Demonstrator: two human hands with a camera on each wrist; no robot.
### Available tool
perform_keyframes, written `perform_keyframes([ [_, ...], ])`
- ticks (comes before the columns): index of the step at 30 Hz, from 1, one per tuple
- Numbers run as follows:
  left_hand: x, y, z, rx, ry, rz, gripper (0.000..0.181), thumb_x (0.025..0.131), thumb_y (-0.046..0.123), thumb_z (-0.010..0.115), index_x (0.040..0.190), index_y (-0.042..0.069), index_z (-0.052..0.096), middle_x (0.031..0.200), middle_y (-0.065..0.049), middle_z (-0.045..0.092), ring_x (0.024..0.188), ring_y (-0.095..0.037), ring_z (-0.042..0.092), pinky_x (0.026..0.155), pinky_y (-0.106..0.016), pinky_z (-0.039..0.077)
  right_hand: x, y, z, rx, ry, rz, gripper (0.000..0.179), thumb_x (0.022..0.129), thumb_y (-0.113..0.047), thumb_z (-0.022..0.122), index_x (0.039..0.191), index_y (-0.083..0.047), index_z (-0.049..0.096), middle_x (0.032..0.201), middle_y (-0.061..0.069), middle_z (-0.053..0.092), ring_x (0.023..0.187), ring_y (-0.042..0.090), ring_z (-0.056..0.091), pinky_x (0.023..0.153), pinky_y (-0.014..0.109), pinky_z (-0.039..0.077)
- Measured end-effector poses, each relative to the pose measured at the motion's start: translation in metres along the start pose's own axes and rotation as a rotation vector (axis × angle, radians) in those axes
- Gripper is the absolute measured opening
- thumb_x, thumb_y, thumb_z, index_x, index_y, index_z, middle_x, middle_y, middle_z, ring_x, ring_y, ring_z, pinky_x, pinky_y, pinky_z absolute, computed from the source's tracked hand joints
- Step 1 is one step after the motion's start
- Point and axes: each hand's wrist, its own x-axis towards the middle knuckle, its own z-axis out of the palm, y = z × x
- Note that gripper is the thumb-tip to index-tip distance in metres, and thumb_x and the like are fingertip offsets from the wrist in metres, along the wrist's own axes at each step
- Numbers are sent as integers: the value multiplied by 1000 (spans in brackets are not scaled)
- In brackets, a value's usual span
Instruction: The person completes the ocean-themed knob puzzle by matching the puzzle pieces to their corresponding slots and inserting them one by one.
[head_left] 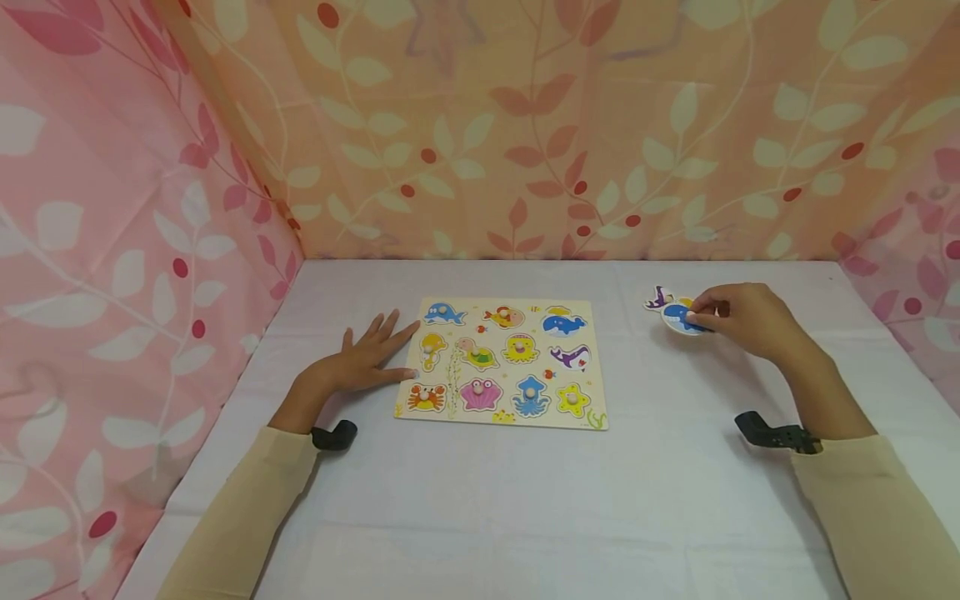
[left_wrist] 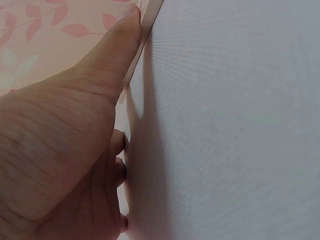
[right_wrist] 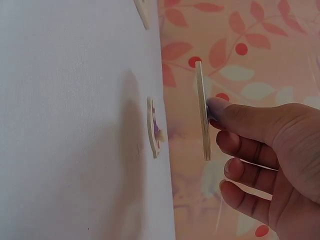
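My right hand (head_left: 742, 317) pinches a blue whale puzzle piece (head_left: 675, 317) between thumb and fingertips. In the right wrist view this thin wooden piece (right_wrist: 203, 115) is held on edge, clear of the white table. A purple puzzle piece (head_left: 659, 297) with a small knob lies on the table just beyond it. On the left, my left hand (head_left: 363, 358) lies with spread, straight fingers; its thumb (left_wrist: 120, 37) and index finger touch the left edge of the sea-animal puzzle board (head_left: 495, 422). Knobbed pieces such as the crab (head_left: 427, 397) and starfish (head_left: 573, 400) sit in the board.
A white cloth covers the table (head_left: 480, 508). An orange leaf-patterned curtain (head_left: 465, 150) stands along the back edge, with pink curtains (head_left: 97, 275) at the sides. Black wrist cameras (head_left: 335, 435) are strapped on both wrists. Part of another wooden edge (right_wrist: 142, 12) shows in the right wrist view.
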Motion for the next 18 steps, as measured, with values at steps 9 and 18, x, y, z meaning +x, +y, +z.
perform_keyframes([
  [9,1,-1,0,-10,-1,10,92,93,65,59,164,33,11,170,-13,-9,154,-39,-13,110,-76,-12,-1,-19,6,-19,26,-94,31,91,-29,78,109,-4,76,85,5,65,81,26,51,64,37,41],
  [18,3,-3,1,-2,-4,11,91,94,67,57,164,35,9,170,-12,-11,154,-37,-15,111,-76,-11,-1,-34,15,-15,39,-140,24,90,-25,80,105,-6,78,82,3,65,78,24,50,62,35,40],
])
